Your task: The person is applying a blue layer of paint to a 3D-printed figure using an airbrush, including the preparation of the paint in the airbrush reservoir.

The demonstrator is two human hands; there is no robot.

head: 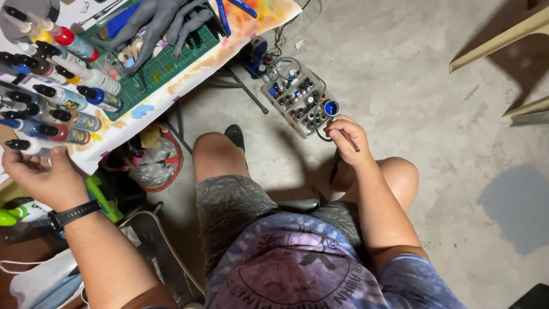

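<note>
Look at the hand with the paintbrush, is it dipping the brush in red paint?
No. The right hand holds the paintbrush beside a small round cup whose inside is blue, not red.

The table [189,71] is standing at the upper left, carrying a cutting mat [166,63] with a figure [157,23] lying on it and rows of paint bottles [54,97] lying to the mat's left. The left hand [40,174] is reaching at the bottles' near edge. On the floor [412,86] to the table's right, a compartment box [297,100] is sitting, the right hand [349,137] hovering just beside it with a brush [347,139]
</note>
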